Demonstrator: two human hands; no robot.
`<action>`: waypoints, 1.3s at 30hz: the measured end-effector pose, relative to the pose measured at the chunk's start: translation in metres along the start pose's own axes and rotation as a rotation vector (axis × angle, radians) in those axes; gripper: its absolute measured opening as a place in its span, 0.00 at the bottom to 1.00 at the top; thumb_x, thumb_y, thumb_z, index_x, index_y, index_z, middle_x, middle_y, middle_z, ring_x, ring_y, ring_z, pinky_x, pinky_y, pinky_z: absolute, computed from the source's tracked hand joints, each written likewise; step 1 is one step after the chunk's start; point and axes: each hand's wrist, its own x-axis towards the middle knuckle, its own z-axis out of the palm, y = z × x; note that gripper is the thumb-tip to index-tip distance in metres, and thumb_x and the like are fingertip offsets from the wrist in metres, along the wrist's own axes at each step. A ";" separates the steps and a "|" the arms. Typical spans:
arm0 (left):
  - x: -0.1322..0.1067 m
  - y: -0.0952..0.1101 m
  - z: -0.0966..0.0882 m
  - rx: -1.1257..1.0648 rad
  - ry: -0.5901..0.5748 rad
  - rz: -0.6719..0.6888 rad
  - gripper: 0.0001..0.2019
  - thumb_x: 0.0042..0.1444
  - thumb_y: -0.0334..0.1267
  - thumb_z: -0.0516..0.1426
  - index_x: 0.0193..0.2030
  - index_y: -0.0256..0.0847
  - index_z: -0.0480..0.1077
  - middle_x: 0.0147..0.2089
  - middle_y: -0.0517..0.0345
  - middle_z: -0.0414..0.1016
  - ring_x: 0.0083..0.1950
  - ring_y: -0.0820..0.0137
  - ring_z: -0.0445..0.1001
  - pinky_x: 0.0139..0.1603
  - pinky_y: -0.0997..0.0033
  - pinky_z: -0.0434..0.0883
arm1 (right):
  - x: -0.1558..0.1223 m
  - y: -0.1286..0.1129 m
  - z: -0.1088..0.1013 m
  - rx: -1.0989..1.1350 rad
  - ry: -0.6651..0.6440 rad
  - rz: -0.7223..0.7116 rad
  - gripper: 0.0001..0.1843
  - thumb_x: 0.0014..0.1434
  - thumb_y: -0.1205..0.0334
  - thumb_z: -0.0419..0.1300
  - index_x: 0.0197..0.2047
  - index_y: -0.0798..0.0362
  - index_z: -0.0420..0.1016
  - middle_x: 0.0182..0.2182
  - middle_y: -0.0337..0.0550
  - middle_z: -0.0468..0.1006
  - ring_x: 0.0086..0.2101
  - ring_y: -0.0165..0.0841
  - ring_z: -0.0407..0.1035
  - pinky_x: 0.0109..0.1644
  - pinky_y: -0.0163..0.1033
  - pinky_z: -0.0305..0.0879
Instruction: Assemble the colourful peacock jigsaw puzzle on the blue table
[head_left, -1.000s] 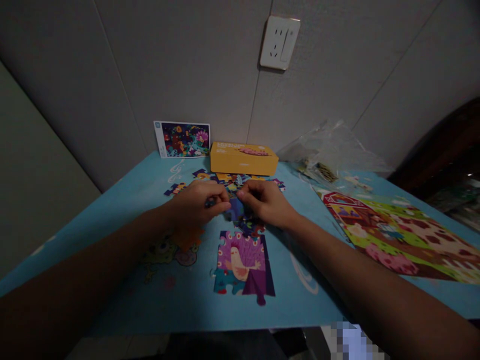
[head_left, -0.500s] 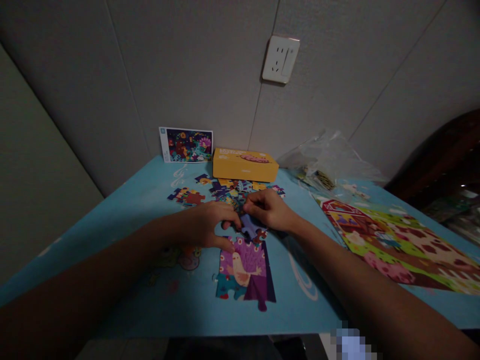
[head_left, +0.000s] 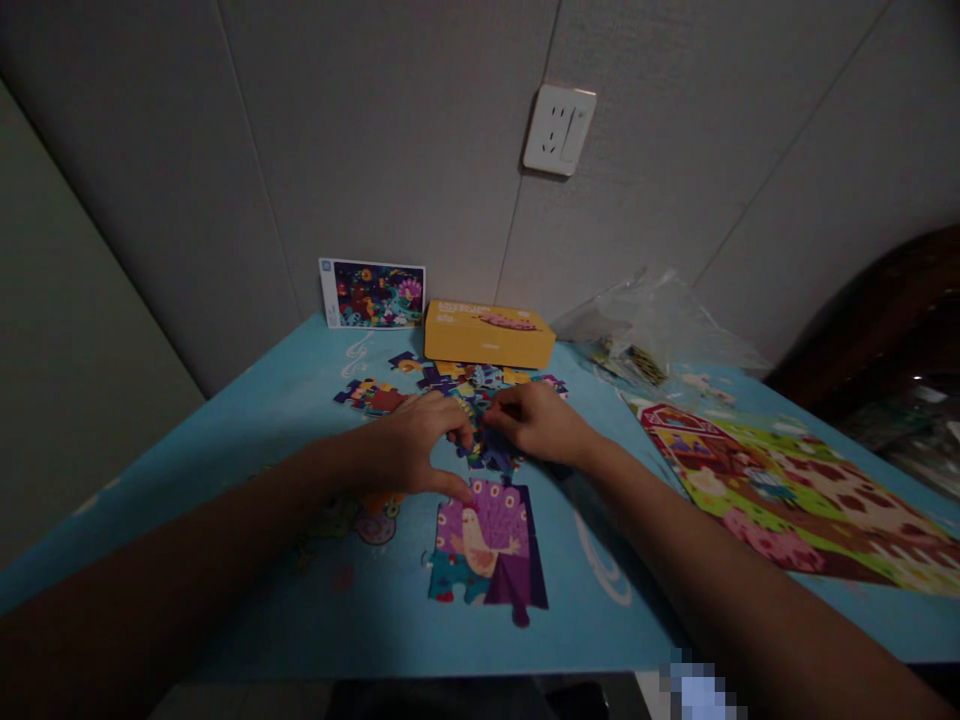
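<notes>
A partly joined jigsaw block [head_left: 487, 545] with a pink bird on purple lies on the blue table mat [head_left: 247, 420]. My left hand [head_left: 409, 450] rests just above its upper left corner, thumb stretched toward it and fingers curled down onto small pieces. My right hand [head_left: 536, 420] sits opposite, fingers bent and pinching at dark blue pieces [head_left: 491, 455] between the two hands. Loose puzzle pieces [head_left: 457, 380] are scattered behind both hands.
A yellow box [head_left: 487, 333] and a reference picture card [head_left: 373, 293] stand against the wall. A finished farm puzzle [head_left: 780, 480] lies at the right, a crumpled clear plastic bag [head_left: 652, 320] behind it. A wall socket [head_left: 559, 128] is above.
Both hands dropped from a raised pinch down to the mat above the bird block. The left hand's thumb has spread toward the block's corner.
</notes>
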 end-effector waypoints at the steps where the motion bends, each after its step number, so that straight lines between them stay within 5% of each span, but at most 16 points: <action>1: 0.000 -0.001 0.000 0.008 0.012 0.004 0.23 0.45 0.55 0.64 0.39 0.39 0.69 0.40 0.56 0.70 0.43 0.65 0.65 0.47 0.66 0.60 | 0.001 0.001 -0.001 -0.051 0.069 0.042 0.12 0.56 0.62 0.55 0.23 0.56 0.71 0.17 0.38 0.67 0.20 0.26 0.54 0.26 0.35 0.44; 7: 0.001 0.003 -0.001 -0.012 0.017 0.091 0.18 0.48 0.51 0.64 0.41 0.43 0.74 0.44 0.54 0.68 0.48 0.63 0.64 0.51 0.64 0.60 | 0.001 0.004 -0.004 -0.107 0.362 0.208 0.13 0.58 0.60 0.53 0.25 0.56 0.70 0.20 0.41 0.69 0.21 0.27 0.56 0.27 0.36 0.43; 16: 0.000 0.012 0.000 -0.068 -0.079 0.156 0.15 0.50 0.48 0.63 0.41 0.43 0.73 0.48 0.53 0.67 0.51 0.62 0.63 0.54 0.61 0.57 | 0.001 0.003 0.006 0.091 0.070 -0.040 0.09 0.56 0.58 0.59 0.31 0.56 0.69 0.20 0.36 0.68 0.22 0.26 0.59 0.27 0.32 0.48; 22: 0.001 0.010 0.000 -0.048 -0.059 0.114 0.15 0.48 0.50 0.63 0.34 0.40 0.73 0.43 0.54 0.67 0.48 0.62 0.63 0.49 0.63 0.59 | -0.001 -0.001 0.004 0.145 0.097 -0.007 0.02 0.54 0.65 0.58 0.31 0.56 0.69 0.21 0.36 0.68 0.23 0.27 0.59 0.27 0.33 0.49; 26: 0.000 0.010 -0.002 -0.043 -0.064 0.119 0.14 0.48 0.48 0.63 0.36 0.41 0.73 0.43 0.55 0.66 0.47 0.63 0.63 0.49 0.63 0.59 | 0.000 0.002 0.006 0.270 0.130 -0.001 0.16 0.51 0.72 0.55 0.44 0.56 0.70 0.23 0.35 0.67 0.23 0.27 0.60 0.29 0.32 0.53; 34: -0.001 0.009 -0.006 -0.036 -0.072 0.132 0.15 0.50 0.49 0.63 0.26 0.39 0.70 0.41 0.55 0.65 0.45 0.65 0.63 0.49 0.64 0.58 | 0.003 0.011 0.009 0.516 0.096 0.028 0.10 0.49 0.68 0.56 0.37 0.58 0.72 0.21 0.34 0.64 0.22 0.25 0.57 0.25 0.31 0.51; 39: -0.002 0.008 -0.006 -0.029 -0.086 0.117 0.15 0.50 0.51 0.62 0.38 0.42 0.73 0.41 0.55 0.68 0.45 0.64 0.65 0.48 0.66 0.59 | 0.001 0.005 0.005 0.630 -0.016 0.030 0.14 0.46 0.68 0.59 0.39 0.60 0.71 0.21 0.34 0.67 0.21 0.25 0.59 0.25 0.31 0.55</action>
